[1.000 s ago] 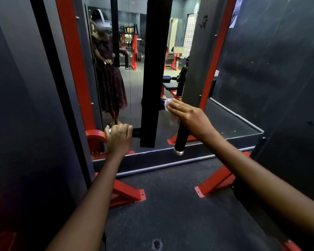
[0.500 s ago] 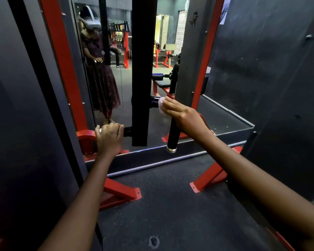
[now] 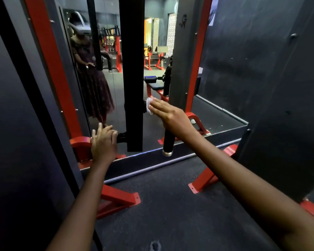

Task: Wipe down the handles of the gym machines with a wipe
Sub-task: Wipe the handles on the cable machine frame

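A black upright column [image 3: 134, 87] of the gym machine stands in front of me, with a short black handle stub on each side. My left hand [image 3: 103, 142] grips the left handle [image 3: 121, 137], its fingers curled over the bar. My right hand [image 3: 170, 115] reaches to the right stub with straight fingers and presses a small white wipe [image 3: 149, 105] against it by the column. Below that hand hangs a black bar handle [image 3: 168, 142] with a silver end cap.
Red frame posts [image 3: 51, 69] and red floor feet [image 3: 205, 180] flank the machine. A mirror behind it reflects a person and other red gym machines. Dark panels [image 3: 279, 87] close in on the left and right. Dark rubber flooring [image 3: 170, 205] lies below my arms.
My right hand's fingers have straightened from a curl onto the wipe. My left hand has stayed on its handle. The view has shifted slightly.
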Tool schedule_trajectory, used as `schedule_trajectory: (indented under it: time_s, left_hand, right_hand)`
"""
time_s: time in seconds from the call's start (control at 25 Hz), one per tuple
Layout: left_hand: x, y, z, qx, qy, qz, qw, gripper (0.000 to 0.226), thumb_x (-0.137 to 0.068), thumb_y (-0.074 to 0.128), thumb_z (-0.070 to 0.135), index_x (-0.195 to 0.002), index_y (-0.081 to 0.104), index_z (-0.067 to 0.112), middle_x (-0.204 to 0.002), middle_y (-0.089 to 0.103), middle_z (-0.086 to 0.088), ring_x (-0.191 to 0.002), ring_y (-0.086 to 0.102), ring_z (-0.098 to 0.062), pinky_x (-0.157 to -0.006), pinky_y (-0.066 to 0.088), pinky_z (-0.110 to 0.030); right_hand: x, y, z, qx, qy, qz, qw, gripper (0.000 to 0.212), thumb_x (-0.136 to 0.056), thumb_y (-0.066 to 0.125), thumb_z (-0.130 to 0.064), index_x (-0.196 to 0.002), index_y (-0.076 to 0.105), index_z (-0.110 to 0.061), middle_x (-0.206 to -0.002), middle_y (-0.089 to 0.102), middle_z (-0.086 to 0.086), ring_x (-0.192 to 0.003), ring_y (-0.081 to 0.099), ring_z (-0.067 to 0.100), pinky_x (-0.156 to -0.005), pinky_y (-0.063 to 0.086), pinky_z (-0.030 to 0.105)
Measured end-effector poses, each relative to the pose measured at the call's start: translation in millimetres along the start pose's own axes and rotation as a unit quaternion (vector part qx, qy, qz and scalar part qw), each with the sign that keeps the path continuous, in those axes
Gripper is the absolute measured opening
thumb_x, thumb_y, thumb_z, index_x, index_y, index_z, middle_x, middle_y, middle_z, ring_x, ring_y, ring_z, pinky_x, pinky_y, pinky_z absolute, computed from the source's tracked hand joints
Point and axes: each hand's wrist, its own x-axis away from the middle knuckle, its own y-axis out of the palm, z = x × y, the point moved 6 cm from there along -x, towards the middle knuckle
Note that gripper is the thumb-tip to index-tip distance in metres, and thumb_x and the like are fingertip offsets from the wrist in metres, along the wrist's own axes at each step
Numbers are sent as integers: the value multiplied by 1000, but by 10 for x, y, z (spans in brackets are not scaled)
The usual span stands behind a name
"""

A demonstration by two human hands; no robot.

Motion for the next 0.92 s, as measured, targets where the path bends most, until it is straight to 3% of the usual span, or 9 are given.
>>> schedule_trajectory:
  time_s: [0.12, 0.2, 0.28, 0.4, 0.52, 0.6, 0.76, 0.92]
  left_hand:
    - [-15, 29, 1, 7, 4, 15, 1000, 33, -99, 39, 18, -95, 67, 1, -113, 64, -16, -124, 48, -35, -113, 18, -44]
    - [-25, 8, 4, -16, 8, 38, 999, 46, -93, 27, 30, -79, 63, 3, -86, 65, -18, -91, 58, -38, -100, 31, -47]
    - [-18, -16, 29, -45, 16, 53, 997, 50, -90, 22, 33, -69, 57, 5, -71, 60, -17, -74, 54, -38, -83, 37, -47]
    - [-16, -5, 51, -69, 15, 41, 997, 46, -89, 23, 32, -65, 52, 6, -67, 56, -18, -68, 52, -38, -74, 37, -46]
    - [-30, -22, 29, -68, 6, 50, 996, 45, -89, 22, 32, -64, 49, 7, -66, 55, -19, -68, 52, -38, -73, 37, -46]
    - [-5, -37, 39, -68, 11, 62, 996, 45, -89, 23, 32, -64, 49, 7, -66, 54, -17, -68, 51, -37, -73, 37, -46]
    - [53, -38, 66, -67, 5, 77, 995, 43, -91, 23, 31, -67, 50, 7, -66, 51, -15, -69, 48, -34, -74, 36, -46]
    - [65, -14, 53, -85, 1, 82, 993, 42, -93, 24, 28, -71, 52, 6, -68, 51, -15, -69, 47, -33, -76, 36, -46]
  right_hand:
    - [464, -26, 181, -27, 79, 53, 995, 50, -75, 54, 23, -120, 60, 2, -130, 55, 19, -123, 51, 30, -103, 42, 35]
    - [787, 15, 189, -40, 153, 85, 984, 44, -77, 58, 20, -117, 62, 3, -128, 55, 20, -119, 54, 29, -102, 43, 33]
    - [890, -29, 147, -41, 192, 124, 973, 31, -81, 59, 12, -109, 66, 3, -121, 60, 20, -110, 60, 29, -96, 46, 32]
    - [400, -158, 100, -42, 150, 152, 976, 33, -81, 56, 12, -109, 67, 1, -121, 61, 20, -113, 58, 30, -99, 45, 31]
    - [-104, -45, -74, 0, 48, 77, 996, 45, -71, 59, 21, -110, 66, 1, -119, 62, 19, -114, 58, 33, -97, 47, 41]
    - [-64, -12, -40, 9, 28, 50, 998, 47, -69, 61, 22, -111, 66, 1, -118, 63, 18, -111, 60, 32, -92, 51, 40]
    - [401, -125, 195, -31, 123, 111, 986, 46, -72, 62, 21, -114, 64, 1, -122, 60, 19, -112, 59, 29, -96, 46, 28]
    - [830, 66, 115, -83, 262, 163, 948, 49, -71, 57, 22, -115, 63, 1, -125, 57, 22, -111, 60, 29, -96, 46, 30]
